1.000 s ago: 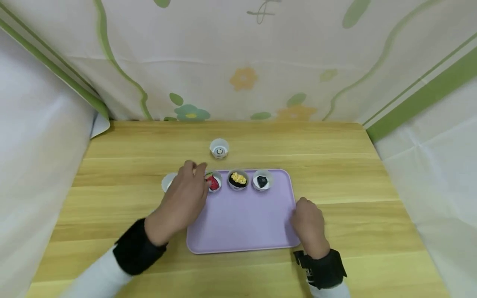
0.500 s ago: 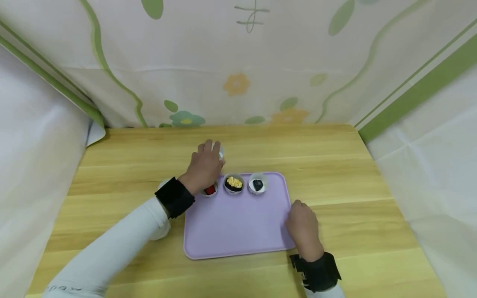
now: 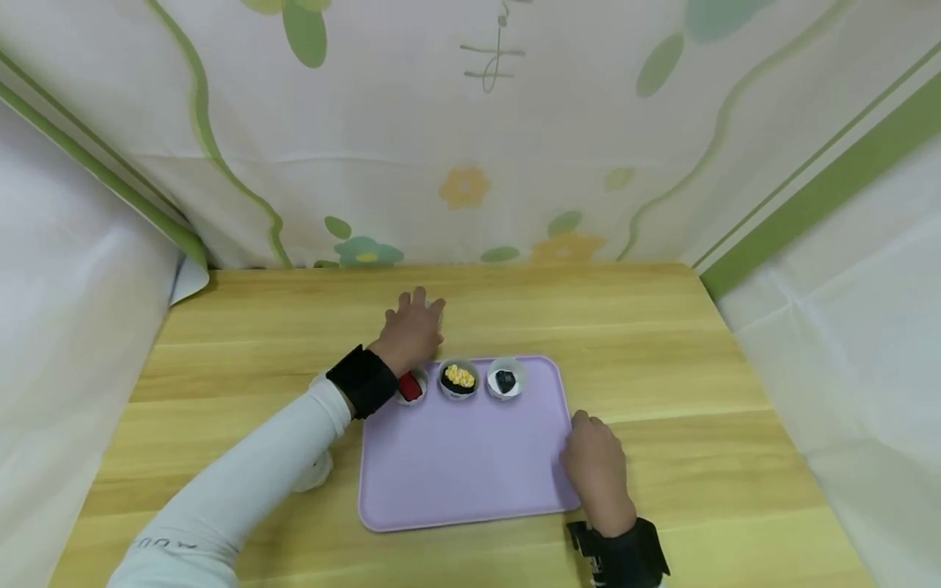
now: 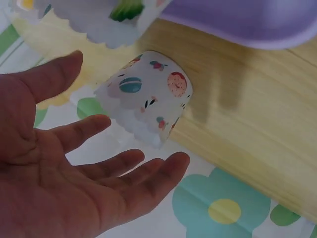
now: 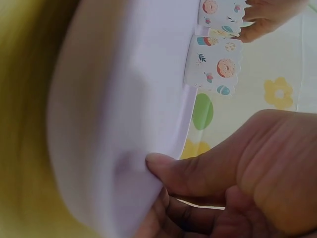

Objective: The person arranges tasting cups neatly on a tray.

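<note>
My left hand [image 3: 412, 331] reaches past the tray's far edge, fingers spread. In the left wrist view those fingers curve loosely around a white paper baking cup [image 4: 148, 96] printed with sweets; a gap shows between them and it. From the head the hand hides most of this cup. At the tray's right edge, my right hand [image 3: 597, 467] pinches the rim of the lilac tray [image 5: 143, 109] between thumb and fingers. Along the tray's far side stand cups with a red filling [image 3: 411, 387], yellow bits on black [image 3: 459, 380] and a dark piece [image 3: 506, 380].
Another white cup [image 3: 316, 472] sits left of the tray, partly covered by my left sleeve [image 3: 250, 469]. The wooden table [image 3: 684, 457] extends on both sides. A patterned cloth [image 3: 412, 122] hangs behind its far edge.
My left hand has gone from beside the red-filled cup at the tray's left to the lone cup behind the tray, and its fingers have spread. The right hand stays at the rim.
</note>
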A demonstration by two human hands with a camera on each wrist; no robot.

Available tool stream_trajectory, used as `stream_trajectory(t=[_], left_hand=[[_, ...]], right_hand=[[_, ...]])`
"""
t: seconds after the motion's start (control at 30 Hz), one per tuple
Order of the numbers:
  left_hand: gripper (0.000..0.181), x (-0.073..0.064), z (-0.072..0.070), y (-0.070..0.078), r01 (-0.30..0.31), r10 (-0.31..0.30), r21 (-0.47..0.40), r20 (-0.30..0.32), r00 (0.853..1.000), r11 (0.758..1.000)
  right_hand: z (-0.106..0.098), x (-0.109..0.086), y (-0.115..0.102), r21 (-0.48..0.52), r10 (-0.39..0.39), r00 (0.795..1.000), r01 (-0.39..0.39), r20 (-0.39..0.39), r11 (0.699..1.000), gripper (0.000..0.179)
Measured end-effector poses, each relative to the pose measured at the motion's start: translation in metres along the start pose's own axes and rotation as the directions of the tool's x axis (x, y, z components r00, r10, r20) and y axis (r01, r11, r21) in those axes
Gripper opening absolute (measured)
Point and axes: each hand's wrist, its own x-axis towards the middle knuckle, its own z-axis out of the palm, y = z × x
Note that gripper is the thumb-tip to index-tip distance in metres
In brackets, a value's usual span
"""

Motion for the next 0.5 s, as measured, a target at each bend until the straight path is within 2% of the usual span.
stream_trajectory(t=[0.1,0.27,0.37,0.5], left_hand=[[0.046,0.002,0.005,-0.001,-0.011,0.010,-0.017,-0.003,1.000,1.000],[0.039,0.008,0.008,-0.003,-0.053,0.052,-0.016,-0.080,0.995,0.998],[0.038,0.010,0.008,-0.005,-0.048,0.049,0.004,-0.111,0.993,0.999],[0.035,0.011,0.006,-0.006,-0.035,0.034,-0.007,-0.117,0.993,0.999]], right_hand=[[0.002,0.000,0.001,0.011,0.018,1.000,-0.018,0.012,1.000,0.007],[0.004,0.002,0.001,0.017,0.022,1.000,-0.022,-0.015,1.000,0.010],[0.004,0.005,-0.001,0.019,0.018,1.000,-0.018,-0.022,1.000,0.010],[0.004,0.008,-0.001,0.020,0.012,1.000,-0.012,-0.025,1.000,0.011]])
